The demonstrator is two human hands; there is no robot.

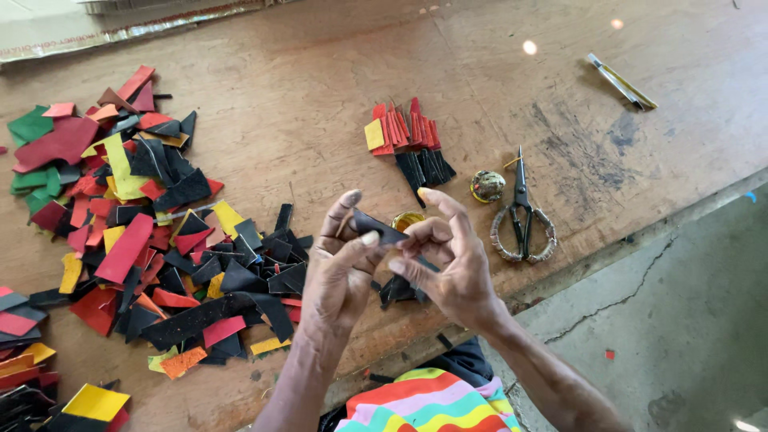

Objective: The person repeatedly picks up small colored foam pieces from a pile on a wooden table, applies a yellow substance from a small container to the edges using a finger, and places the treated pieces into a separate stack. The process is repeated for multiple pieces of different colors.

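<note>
Hiding behind the hands, a small gold-rimmed pot (pixel 407 218) on the worktop (pixel 320 104) shows only its rim; its contents cannot be made out; more dark scraps (pixel 396 290) sit half covered below the right hand (pixel 452 268); both hands hold one black leather piece (pixel 378 227) above the worktop edge, left hand (pixel 340 268) fingers pinching it, right fingers gripping its other end; scissors (pixel 522 212) lie near.

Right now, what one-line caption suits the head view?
Both hands, left hand and right hand, pinch a black scrap above a wooden table beside scissors.
</note>
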